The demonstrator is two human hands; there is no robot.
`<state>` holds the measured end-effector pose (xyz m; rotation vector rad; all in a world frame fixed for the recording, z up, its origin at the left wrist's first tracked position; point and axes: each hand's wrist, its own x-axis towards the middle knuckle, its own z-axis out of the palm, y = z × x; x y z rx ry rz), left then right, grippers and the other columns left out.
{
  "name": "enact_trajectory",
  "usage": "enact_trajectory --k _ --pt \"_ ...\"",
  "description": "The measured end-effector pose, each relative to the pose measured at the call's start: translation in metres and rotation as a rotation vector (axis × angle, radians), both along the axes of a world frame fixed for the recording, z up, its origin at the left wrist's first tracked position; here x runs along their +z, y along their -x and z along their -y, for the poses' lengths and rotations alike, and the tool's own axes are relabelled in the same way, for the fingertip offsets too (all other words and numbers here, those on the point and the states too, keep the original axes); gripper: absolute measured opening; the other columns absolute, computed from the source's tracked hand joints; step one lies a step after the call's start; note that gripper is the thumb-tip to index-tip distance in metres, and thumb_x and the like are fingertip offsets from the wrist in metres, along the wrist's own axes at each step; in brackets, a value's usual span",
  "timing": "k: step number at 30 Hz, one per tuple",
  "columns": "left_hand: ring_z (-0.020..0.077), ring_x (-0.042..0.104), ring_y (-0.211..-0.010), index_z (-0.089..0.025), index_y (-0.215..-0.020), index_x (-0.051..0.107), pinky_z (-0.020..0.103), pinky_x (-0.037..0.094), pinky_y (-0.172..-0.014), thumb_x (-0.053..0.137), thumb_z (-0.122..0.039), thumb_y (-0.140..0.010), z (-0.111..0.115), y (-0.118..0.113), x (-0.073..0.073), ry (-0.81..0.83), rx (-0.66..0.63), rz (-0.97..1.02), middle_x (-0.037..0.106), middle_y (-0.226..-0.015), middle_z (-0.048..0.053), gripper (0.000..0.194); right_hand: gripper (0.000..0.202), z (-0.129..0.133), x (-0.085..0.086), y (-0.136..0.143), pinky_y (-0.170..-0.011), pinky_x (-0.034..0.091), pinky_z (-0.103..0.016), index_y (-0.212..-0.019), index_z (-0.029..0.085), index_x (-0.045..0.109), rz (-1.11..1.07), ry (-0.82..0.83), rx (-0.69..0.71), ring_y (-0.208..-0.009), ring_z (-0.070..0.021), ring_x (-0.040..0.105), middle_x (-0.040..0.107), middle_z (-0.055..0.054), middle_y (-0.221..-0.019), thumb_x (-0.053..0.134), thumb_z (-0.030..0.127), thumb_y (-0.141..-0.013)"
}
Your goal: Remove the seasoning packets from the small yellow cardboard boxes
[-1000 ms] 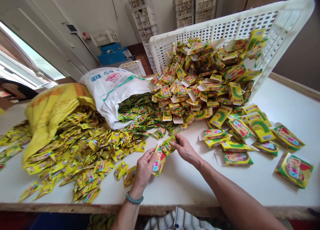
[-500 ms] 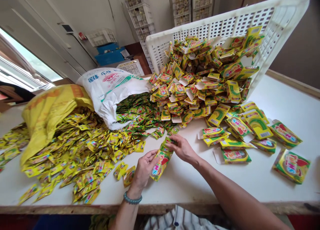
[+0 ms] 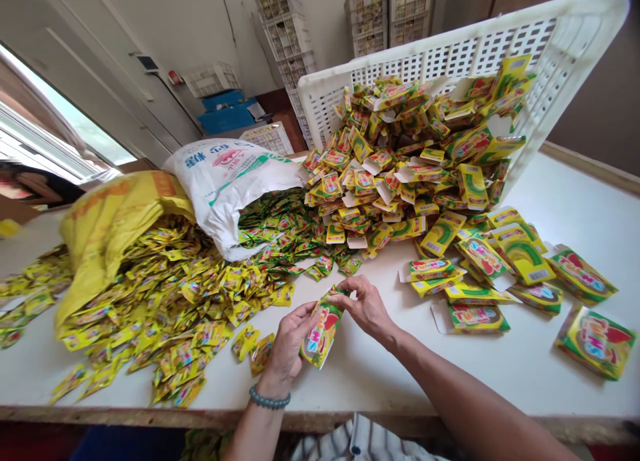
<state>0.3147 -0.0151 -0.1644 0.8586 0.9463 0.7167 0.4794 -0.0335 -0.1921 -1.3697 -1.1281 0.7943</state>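
Note:
A small yellow-green box (image 3: pixel 320 334) with a red fruit print is tilted above the white table, near its front edge. My left hand (image 3: pixel 290 341), with a bead bracelet at the wrist, is closed round the lower left side of this box. At the box's upper end, my right hand (image 3: pixel 363 302) has its thumb and fingers pinched together; whether a packet is between them is too small to tell. Two yellow packets (image 3: pixel 246 342) lie just left of my left hand. Green packets (image 3: pixel 280 227) are heaped behind my hands.
Yellow packets (image 3: pixel 165 294) spill from a yellow sack (image 3: pixel 110 214) on the left. A white sack (image 3: pixel 225 174) lies behind. A tipped white basket (image 3: pixel 565 54) pours out many boxes. Filled-looking boxes (image 3: pixel 595 341) lie at right. A person (image 3: pixel 45 184) is at far left.
The packet that stuck out of the box's upper end no longer shows there; my right fingers are now close against that end. The view has shifted slightly.

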Motion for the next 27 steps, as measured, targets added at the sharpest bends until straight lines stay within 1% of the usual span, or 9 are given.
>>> enact_trajectory --k 4,9,11,13,16,19,24,25,27 --pt "0.0172 0.068 -0.064 -0.012 -0.097 0.067 0.026 0.053 -0.062 0.083 -0.027 -0.062 0.002 0.002 -0.004 0.007 0.039 -0.001 0.074 -0.08 0.009 0.042 0.019 0.001 0.0 0.0 -0.093 0.038 -0.036 -0.07 0.022 0.072 0.092 0.01 0.02 -0.104 -0.0227 0.046 0.059 -0.006 -0.098 0.067 0.037 -0.081" --pt "0.0195 0.07 -0.067 -0.011 -0.096 0.068 0.028 0.054 -0.066 0.084 -0.028 -0.061 0.007 0.001 -0.005 -0.012 0.047 -0.042 0.075 -0.079 0.01 0.042 0.022 0.003 0.003 0.001 -0.099 0.036 -0.039 -0.067 0.023 0.074 0.06 0.115 0.241 -0.114 -0.0241 0.04 0.06 -0.005 -0.11 0.066 0.036 -0.083" --pt "0.0196 0.07 -0.067 -0.01 -0.096 0.068 0.028 0.054 -0.065 0.085 -0.029 -0.06 0.006 0.0 -0.002 -0.011 0.075 -0.033 0.075 -0.08 0.01 0.044 0.016 0.002 0.005 0.0 -0.102 0.034 -0.04 -0.072 0.024 0.075 0.053 0.135 0.229 -0.116 -0.0246 0.039 0.059 -0.005 -0.113 0.069 0.035 -0.081" --pt "0.0195 0.07 -0.067 -0.011 -0.097 0.067 0.027 0.053 -0.064 0.085 -0.03 -0.059 0.004 0.0 0.0 -0.012 0.119 -0.021 0.075 -0.082 0.01 0.046 0.011 0.001 0.006 -0.002 -0.104 0.033 -0.042 -0.077 0.024 0.076 0.06 0.14 0.166 -0.117 -0.025 0.039 0.059 -0.005 -0.115 0.07 0.034 -0.08" --pt "0.0199 0.07 -0.068 -0.011 -0.098 0.066 0.028 0.054 -0.065 0.085 -0.03 -0.059 0.002 0.0 0.002 -0.025 0.179 -0.018 0.075 -0.082 0.009 0.047 0.015 0.001 0.007 -0.003 -0.105 0.032 -0.043 -0.071 0.025 0.074 0.087 0.092 0.15 -0.116 -0.0251 0.039 0.059 -0.005 -0.113 0.07 0.036 -0.08" --pt "0.0197 0.07 -0.068 -0.012 -0.096 0.066 0.028 0.053 -0.065 0.084 -0.03 -0.058 0.003 0.0 0.0 -0.044 0.211 -0.014 0.074 -0.08 0.008 0.045 0.026 0.004 0.008 0.0 -0.104 0.033 -0.042 -0.067 0.025 0.073 0.09 0.051 0.243 -0.113 -0.0241 0.04 0.06 -0.004 -0.111 0.064 0.042 -0.085" --pt "0.0192 0.069 -0.07 -0.013 -0.093 0.065 0.026 0.051 -0.063 0.082 -0.034 -0.06 0.007 -0.005 -0.008 -0.067 0.16 -0.059 0.073 -0.075 0.006 0.043 0.042 0.008 0.008 0.006 -0.099 0.037 -0.04 -0.057 0.02 0.068 0.143 0.041 0.417 -0.109 -0.0244 0.042 0.058 -0.008 -0.105 0.057 0.045 -0.088" --pt "0.0192 0.069 -0.07 -0.013 -0.094 0.064 0.025 0.051 -0.062 0.081 -0.035 -0.06 0.007 -0.006 -0.009 -0.066 0.157 -0.062 0.073 -0.076 0.005 0.044 0.042 0.007 0.008 0.006 -0.097 0.038 -0.039 -0.056 0.019 0.067 0.14 0.038 0.416 -0.109 -0.0244 0.043 0.058 -0.008 -0.103 0.057 0.045 -0.088" --pt "0.0185 0.068 -0.069 -0.015 -0.099 0.06 0.025 0.05 -0.061 0.08 -0.037 -0.062 0.006 -0.007 -0.01 -0.071 0.187 -0.068 0.072 -0.075 0.004 0.047 0.033 0.006 0.006 0.006 -0.092 0.04 -0.036 -0.068 0.019 0.068 0.078 0.024 0.329 -0.106 -0.023 0.047 0.058 -0.008 -0.103 0.059 0.045 -0.087"
